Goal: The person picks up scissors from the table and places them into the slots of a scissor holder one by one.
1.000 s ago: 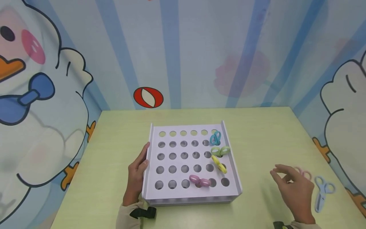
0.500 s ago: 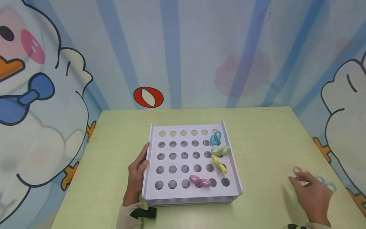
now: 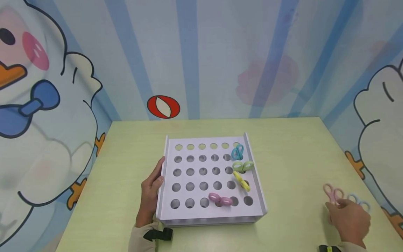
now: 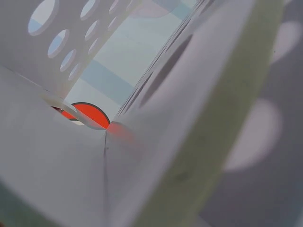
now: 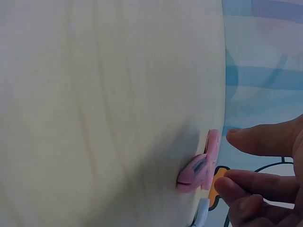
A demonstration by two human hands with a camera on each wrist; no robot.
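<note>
Pink scissors (image 5: 209, 163) lie beside the right hand (image 3: 351, 218), thumb and forefinger apart, holding nothing

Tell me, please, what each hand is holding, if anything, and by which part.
The left hand holds the white rack by its left side; the right hand holds nothing, fingers parted near the pink scissors.

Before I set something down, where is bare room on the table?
The table is bare left of the left hand, and between the white rack and the right wall, behind the pink scissors. Crowded: the near right, with the right hand, pink scissors and blue scissors.
</note>
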